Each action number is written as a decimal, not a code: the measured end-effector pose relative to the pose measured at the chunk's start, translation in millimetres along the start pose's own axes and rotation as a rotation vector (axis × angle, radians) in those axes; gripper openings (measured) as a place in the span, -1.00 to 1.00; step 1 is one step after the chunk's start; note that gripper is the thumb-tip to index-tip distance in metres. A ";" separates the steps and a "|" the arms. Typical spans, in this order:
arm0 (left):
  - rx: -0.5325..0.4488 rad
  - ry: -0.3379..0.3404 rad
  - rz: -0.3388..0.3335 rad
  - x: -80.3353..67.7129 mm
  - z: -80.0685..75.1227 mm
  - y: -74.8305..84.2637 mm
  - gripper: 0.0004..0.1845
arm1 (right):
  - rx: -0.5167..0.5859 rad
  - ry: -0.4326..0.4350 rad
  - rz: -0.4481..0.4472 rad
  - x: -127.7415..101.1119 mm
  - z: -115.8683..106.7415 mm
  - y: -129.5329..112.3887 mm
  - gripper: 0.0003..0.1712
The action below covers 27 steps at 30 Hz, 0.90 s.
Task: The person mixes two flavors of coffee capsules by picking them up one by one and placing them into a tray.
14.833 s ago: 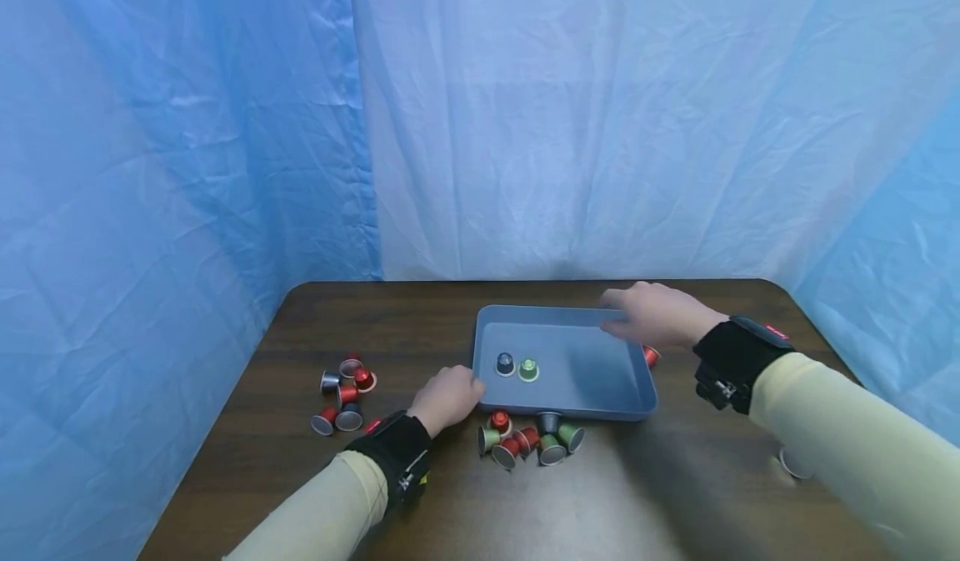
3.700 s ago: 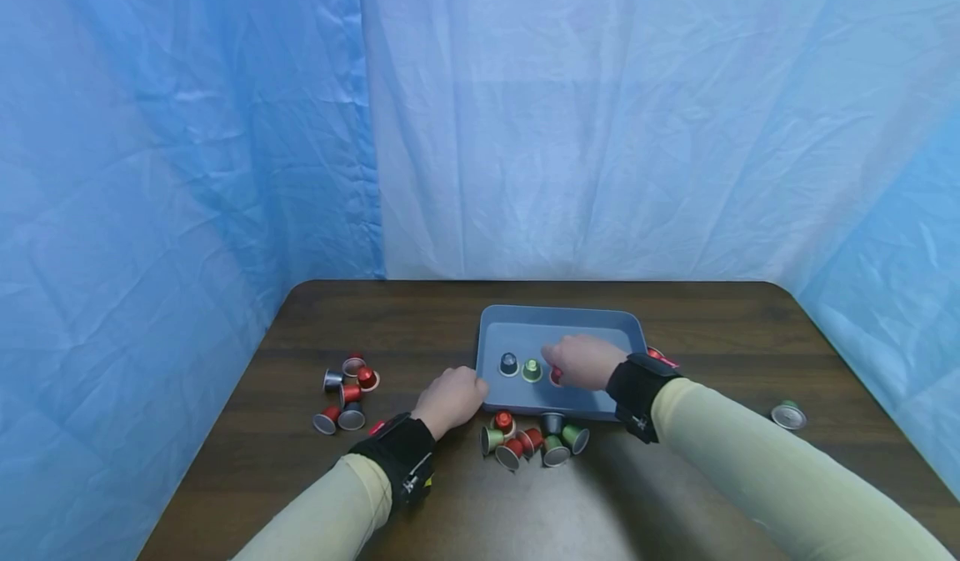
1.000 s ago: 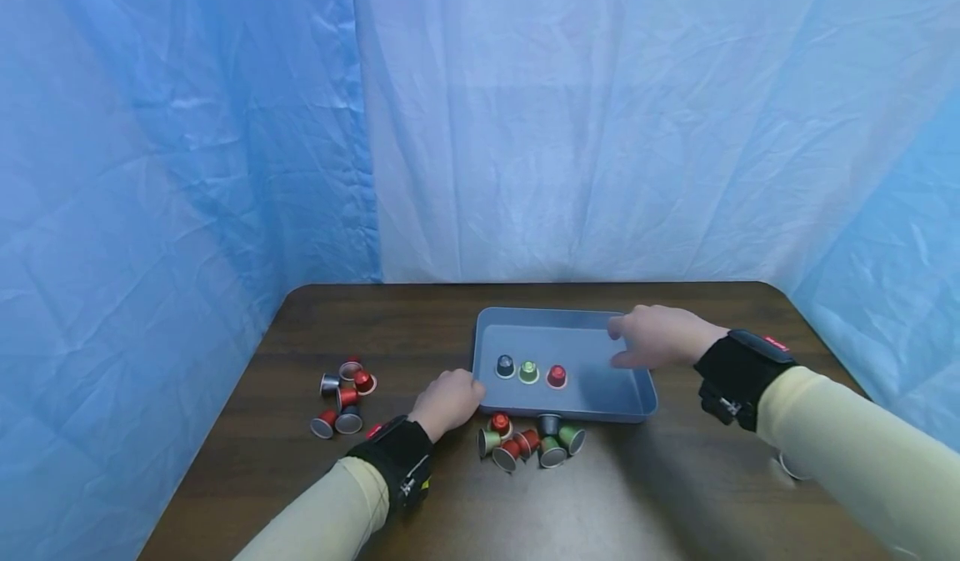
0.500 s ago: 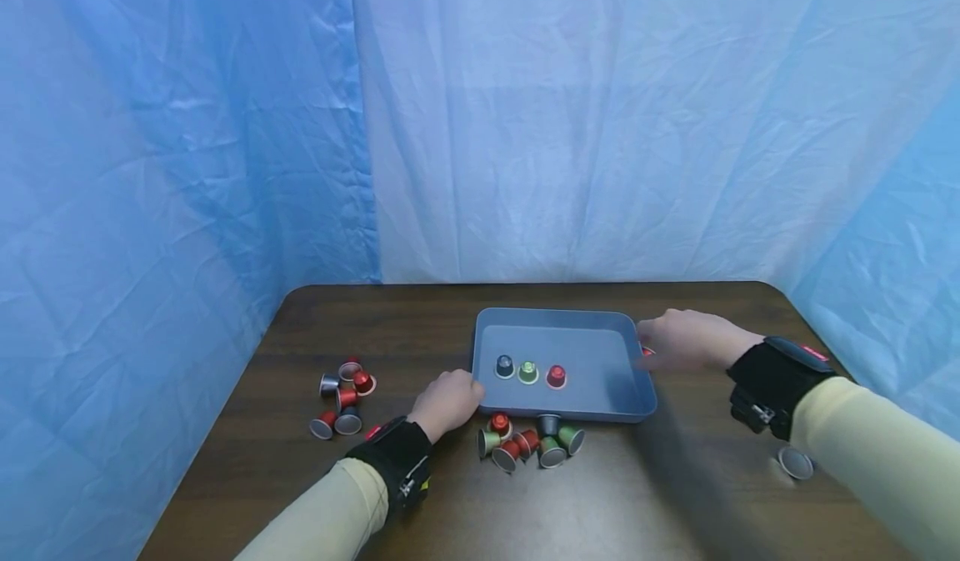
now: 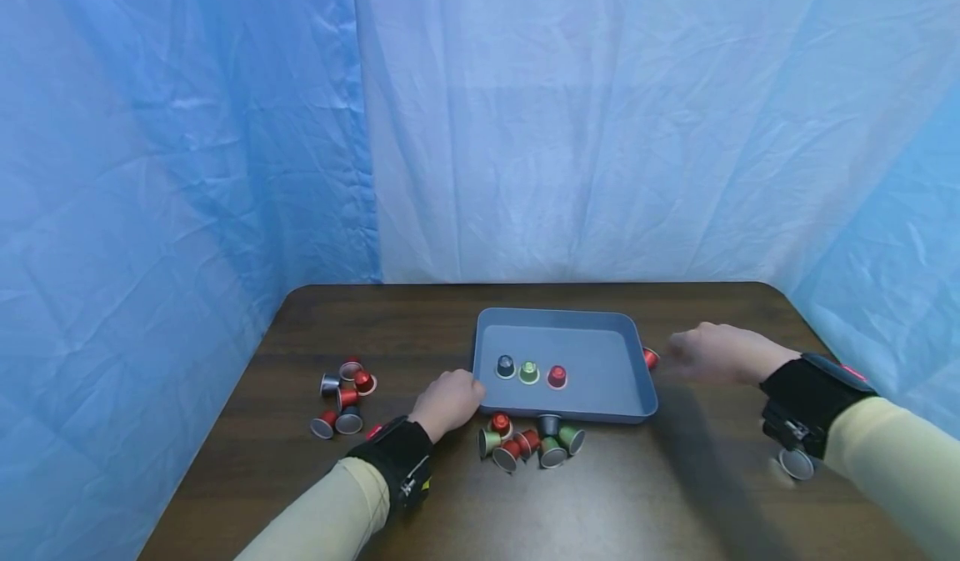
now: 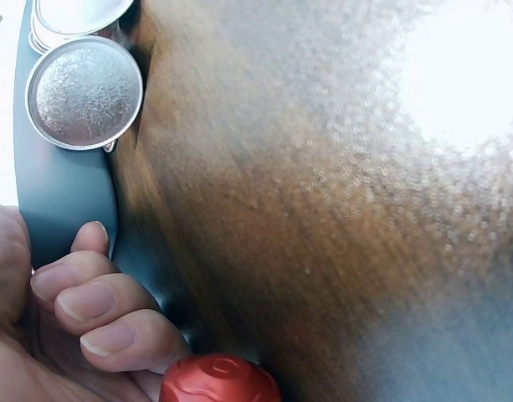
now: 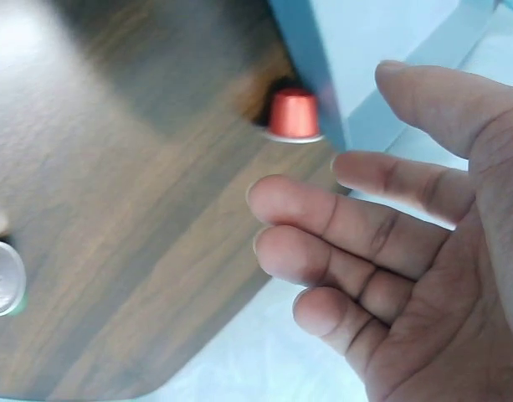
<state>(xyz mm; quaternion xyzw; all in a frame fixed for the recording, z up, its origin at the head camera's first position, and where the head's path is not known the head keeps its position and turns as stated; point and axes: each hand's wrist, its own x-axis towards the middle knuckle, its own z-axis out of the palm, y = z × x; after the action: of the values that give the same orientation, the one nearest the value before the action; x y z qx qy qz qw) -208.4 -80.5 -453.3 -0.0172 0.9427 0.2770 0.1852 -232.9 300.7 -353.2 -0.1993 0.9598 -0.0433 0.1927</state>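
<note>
We see our right hand (image 5: 708,353) in the middle right of the head picture, fingers straight and spread, holding nothing. It is near a red capsule (image 5: 650,358) that lies on the table (image 5: 420,319), touching the right wall of the blue tray (image 5: 600,328). Our left hand (image 5: 447,400) sits at the tray's lower left corner, fingers curled against its edge. Inside the tray three capsules stand in a row: blue (image 5: 506,366), green (image 5: 528,371) and red (image 5: 557,376). More capsules (image 5: 528,443) lie just below the tray.
</note>
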 end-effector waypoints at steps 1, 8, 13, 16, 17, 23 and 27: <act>0.000 -0.001 0.001 0.3 0.1 -0.2 -0.68 | 0.000 -0.005 0.000 -1.6 1.1 2.6 -0.59; -0.012 -0.005 0.006 2.0 1.0 -0.6 -0.68 | -0.010 -0.028 0.040 -9.6 8.4 18.9 -0.61; -0.013 -0.004 0.008 2.1 1.0 -0.4 -0.68 | -0.008 -0.037 0.042 -16.3 13.4 30.5 -0.61; -0.011 -0.002 0.010 1.4 0.6 -0.3 -0.69 | -0.006 -0.049 0.065 -19.1 17.6 37.4 -0.59; -0.010 -0.002 0.011 1.1 0.6 -0.4 -0.69 | -0.002 -0.052 0.069 -20.1 19.8 39.9 -0.60; -0.013 -0.003 0.012 0.2 0.1 -0.3 -0.69 | 0.001 -0.053 0.095 -26.9 31.1 51.9 -0.71; -0.018 -0.005 0.007 0.2 -0.1 0.1 -0.69 | 0.017 -0.052 0.109 -31.5 36.6 59.9 -0.69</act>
<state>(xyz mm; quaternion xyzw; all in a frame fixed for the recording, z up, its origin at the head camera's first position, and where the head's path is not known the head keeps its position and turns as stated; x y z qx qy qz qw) -208.6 -80.5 -453.2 -0.0147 0.9398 0.2862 0.1863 -214.0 368.0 -385.4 -0.1461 0.9636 -0.0358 0.2212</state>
